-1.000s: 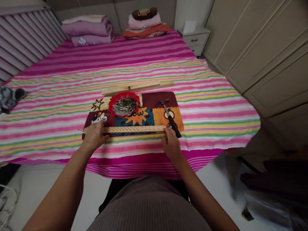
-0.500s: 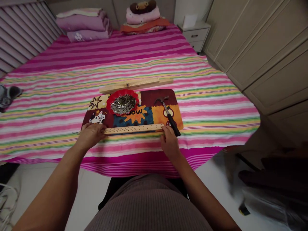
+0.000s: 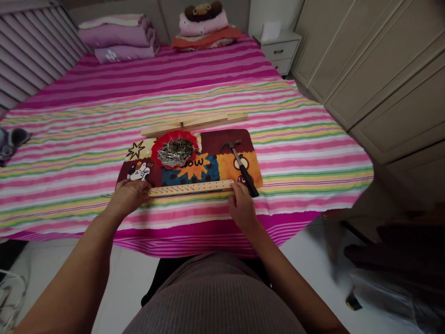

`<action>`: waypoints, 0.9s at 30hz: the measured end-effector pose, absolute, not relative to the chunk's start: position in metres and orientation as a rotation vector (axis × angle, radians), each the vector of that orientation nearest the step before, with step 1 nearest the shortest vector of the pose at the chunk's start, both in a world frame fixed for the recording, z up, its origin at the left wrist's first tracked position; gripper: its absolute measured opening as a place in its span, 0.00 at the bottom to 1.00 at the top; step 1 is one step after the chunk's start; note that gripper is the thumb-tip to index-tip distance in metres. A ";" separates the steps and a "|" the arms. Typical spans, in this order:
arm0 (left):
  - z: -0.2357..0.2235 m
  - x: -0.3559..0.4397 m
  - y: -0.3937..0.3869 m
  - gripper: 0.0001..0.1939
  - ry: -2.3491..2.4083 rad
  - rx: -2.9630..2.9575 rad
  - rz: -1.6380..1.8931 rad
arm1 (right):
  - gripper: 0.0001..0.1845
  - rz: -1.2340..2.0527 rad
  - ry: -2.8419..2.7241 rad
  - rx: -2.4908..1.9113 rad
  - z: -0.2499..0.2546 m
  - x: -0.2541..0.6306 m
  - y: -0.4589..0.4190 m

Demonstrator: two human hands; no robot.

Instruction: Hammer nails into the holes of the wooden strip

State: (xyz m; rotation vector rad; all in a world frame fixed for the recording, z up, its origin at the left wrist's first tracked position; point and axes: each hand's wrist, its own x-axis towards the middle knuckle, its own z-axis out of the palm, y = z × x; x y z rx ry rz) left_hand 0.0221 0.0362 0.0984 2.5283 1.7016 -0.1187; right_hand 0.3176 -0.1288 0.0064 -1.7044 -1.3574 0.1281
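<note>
A pale wooden strip point(image 3: 194, 187) lies along the near edge of the patterned mat point(image 3: 229, 139). Nails stand in its left part, and small dark marks or holes run along its right part. Wrapped over the strip's left end is my left hand point(image 3: 130, 195), closed on it. My right hand point(image 3: 242, 204) pinches the right end between thumb and fingers. A claw hammer point(image 3: 246, 176) rests on the mat just beyond my right hand, its black handle toward me. The red scalloped bowl point(image 3: 157, 162) holds many loose nails point(image 3: 175, 152).
Behind the mat lie wooden strips point(image 3: 198, 123) on the striped bedspread point(image 3: 299, 148). Folded bedding point(image 3: 120, 39) is stacked at the far left, more with a plush toy point(image 3: 203, 11) at the back. A grey object point(image 3: 12, 139) sits at the left edge; a nightstand point(image 3: 280, 51) stands back right.
The view has shifted slightly. Both hands stay on the ends of the wooden strip, and the bowl and hammer keep their places on the mat.
</note>
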 end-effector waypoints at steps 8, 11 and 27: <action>0.134 0.024 0.037 0.23 1.666 2.533 -0.377 | 0.23 0.092 -1.384 -1.659 0.008 0.320 -0.136; 0.154 0.037 0.043 0.21 1.773 2.467 -0.286 | 0.23 0.051 -1.362 -1.637 0.018 0.322 -0.144; 0.111 0.128 0.101 0.15 1.727 2.606 -0.084 | 0.18 0.150 -1.362 -1.631 0.034 0.334 -0.175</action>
